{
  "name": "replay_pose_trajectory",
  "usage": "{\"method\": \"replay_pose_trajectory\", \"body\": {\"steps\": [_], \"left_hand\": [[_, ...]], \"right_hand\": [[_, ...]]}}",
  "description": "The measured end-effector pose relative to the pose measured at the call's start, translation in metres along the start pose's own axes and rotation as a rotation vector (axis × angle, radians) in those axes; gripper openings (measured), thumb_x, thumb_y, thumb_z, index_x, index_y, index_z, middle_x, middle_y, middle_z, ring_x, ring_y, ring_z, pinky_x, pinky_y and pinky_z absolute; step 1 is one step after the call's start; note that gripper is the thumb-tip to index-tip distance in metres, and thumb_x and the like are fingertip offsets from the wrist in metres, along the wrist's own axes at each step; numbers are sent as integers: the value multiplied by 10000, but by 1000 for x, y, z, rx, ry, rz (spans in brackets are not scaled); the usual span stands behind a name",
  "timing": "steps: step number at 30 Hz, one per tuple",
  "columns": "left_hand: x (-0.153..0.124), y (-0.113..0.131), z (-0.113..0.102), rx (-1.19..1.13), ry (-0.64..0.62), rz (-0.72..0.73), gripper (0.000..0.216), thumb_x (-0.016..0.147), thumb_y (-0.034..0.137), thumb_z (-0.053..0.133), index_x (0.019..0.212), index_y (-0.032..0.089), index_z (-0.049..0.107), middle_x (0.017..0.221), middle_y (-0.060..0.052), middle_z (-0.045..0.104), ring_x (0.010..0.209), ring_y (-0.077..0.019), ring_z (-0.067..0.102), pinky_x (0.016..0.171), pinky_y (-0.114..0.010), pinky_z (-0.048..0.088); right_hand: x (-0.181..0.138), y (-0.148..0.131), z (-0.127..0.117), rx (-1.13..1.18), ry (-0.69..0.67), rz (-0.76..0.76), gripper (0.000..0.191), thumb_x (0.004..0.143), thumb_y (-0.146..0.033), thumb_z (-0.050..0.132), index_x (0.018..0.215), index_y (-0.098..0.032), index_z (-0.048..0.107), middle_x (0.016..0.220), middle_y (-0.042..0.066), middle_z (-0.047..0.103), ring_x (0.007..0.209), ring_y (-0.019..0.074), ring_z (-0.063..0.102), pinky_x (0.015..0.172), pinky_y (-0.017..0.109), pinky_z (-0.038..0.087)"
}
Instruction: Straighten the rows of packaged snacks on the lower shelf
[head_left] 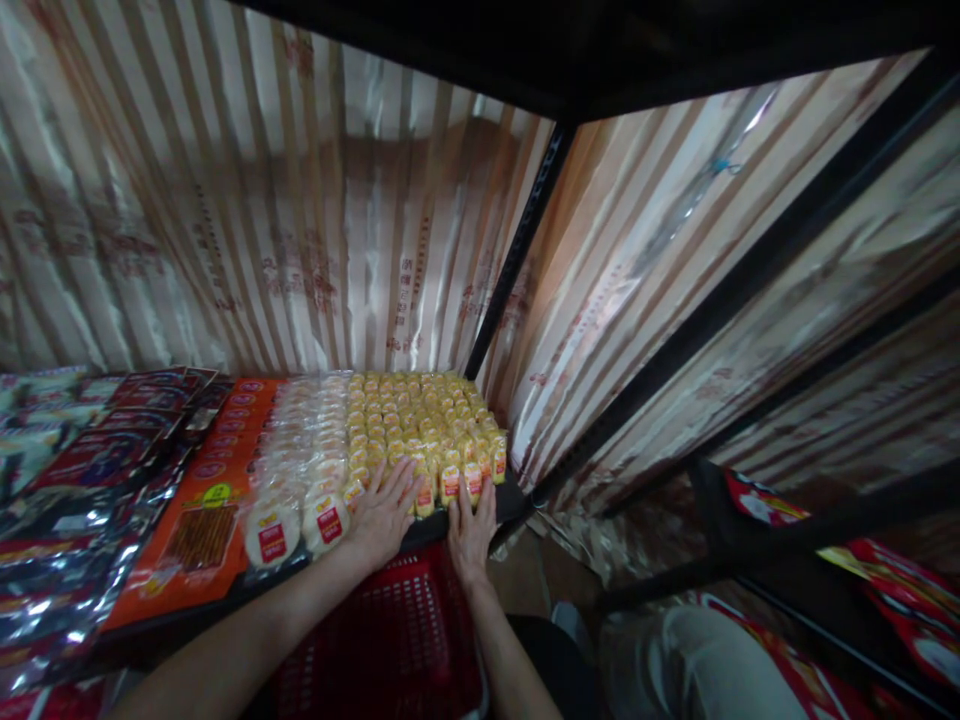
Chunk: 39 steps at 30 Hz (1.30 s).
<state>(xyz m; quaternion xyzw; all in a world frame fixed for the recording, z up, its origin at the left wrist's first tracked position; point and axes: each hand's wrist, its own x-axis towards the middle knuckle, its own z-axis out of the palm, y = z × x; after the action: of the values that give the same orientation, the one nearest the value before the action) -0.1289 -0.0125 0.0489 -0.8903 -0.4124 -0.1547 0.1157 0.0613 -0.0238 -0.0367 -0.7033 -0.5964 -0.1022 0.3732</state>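
Observation:
Several rows of small yellow snack packets [420, 415] with red labels fill the right end of a dark shelf [517, 495]. My left hand [382, 515] lies flat with fingers spread on the front packets, at the border with the round pale cake packs [300, 470]. My right hand [471, 530] rests with fingers up against the front row of yellow packets near the shelf edge. Neither hand visibly grips a packet.
Orange flat packs [217, 500] and dark shiny bags [67, 490] lie further left on the shelf. A red plastic basket [397, 630] sits below my arms. A black upright post [517, 250] stands at the shelf corner. Striped plastic sheeting [262, 220] hangs behind.

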Motion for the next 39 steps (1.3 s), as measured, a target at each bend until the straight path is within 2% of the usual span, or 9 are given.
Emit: {"method": "replay_pose_trajectory", "body": {"steps": [5, 9, 12, 15, 23, 29, 32, 36, 39], "left_hand": [[24, 16, 11, 10, -19, 138, 510, 914, 283, 361, 1413, 195, 311, 1491, -58, 289, 1389, -211, 196, 1132, -487, 115], [44, 29, 22, -27, -53, 251, 471, 907, 245, 358, 1373, 186, 385, 1480, -35, 314, 1385, -210, 204, 1134, -480, 131], [52, 33, 28, -31, -49, 283, 455, 895, 238, 383, 1339, 151, 433, 1462, -63, 346, 1377, -212, 228, 1137, -472, 123], [53, 32, 33, -28, -49, 291, 443, 891, 240, 392, 1316, 135, 461, 1448, -84, 367, 1365, -222, 261, 1135, -476, 126], [49, 30, 35, 7, -37, 288, 455, 881, 258, 396, 1305, 111, 473, 1437, -100, 380, 1360, -252, 269, 1133, -485, 122], [45, 30, 40, 25, -3, 292, 479, 881, 229, 362, 1337, 97, 428, 1466, -100, 326, 1374, -219, 238, 1142, -467, 118], [43, 31, 45, 17, 10, 302, 515, 884, 240, 358, 1379, 97, 361, 1488, -94, 283, 1389, -201, 194, 1149, -456, 107], [42, 31, 50, 45, 10, 303, 534, 892, 243, 340, 1405, 97, 312, 1499, -73, 262, 1398, -189, 156, 1157, -448, 78], [41, 31, 50, 71, 9, 303, 542, 904, 282, 330, 1409, 87, 304, 1494, -71, 272, 1401, -182, 145, 1165, -434, 69]], "right_hand": [[1, 1, 5, 47, 28, 35, 585, 931, -435, 290, 1442, -155, 234, 1502, 155, 248, 1391, 266, 191, 1040, 494, 318], [-1, 7, 0, 54, 89, 112, 590, 933, -444, 254, 1389, -79, 344, 1422, 205, 377, 1342, 285, 279, 1026, 502, 320], [-2, 13, -5, 72, 101, 133, 553, 927, -446, 283, 1336, -109, 440, 1289, 183, 530, 1205, 277, 432, 970, 474, 377], [2, 16, -7, 109, 86, 112, 520, 923, -439, 301, 1312, -141, 477, 1193, 151, 599, 1089, 249, 514, 918, 428, 424], [14, 10, 2, 169, 77, 91, 490, 921, -421, 306, 1262, -155, 537, 1280, 164, 527, 1156, 242, 471, 920, 408, 433], [11, 11, -5, 170, 70, 97, 481, 913, -446, 331, 1287, -205, 514, 1354, 125, 474, 1230, 229, 416, 978, 420, 398], [14, 15, -7, 161, 74, 142, 542, 920, -470, 272, 1345, -180, 440, 1415, 135, 408, 1301, 238, 347, 1029, 456, 343], [36, 22, 1, 141, 93, 260, 712, 909, -527, 166, 1427, -45, 240, 1494, 209, 231, 1396, 281, 165, 1083, 507, 235], [54, 24, 11, 136, 80, 314, 767, 894, -565, 162, 1439, -26, 178, 1503, 218, 195, 1406, 293, 134, 1100, 505, 197]]}}
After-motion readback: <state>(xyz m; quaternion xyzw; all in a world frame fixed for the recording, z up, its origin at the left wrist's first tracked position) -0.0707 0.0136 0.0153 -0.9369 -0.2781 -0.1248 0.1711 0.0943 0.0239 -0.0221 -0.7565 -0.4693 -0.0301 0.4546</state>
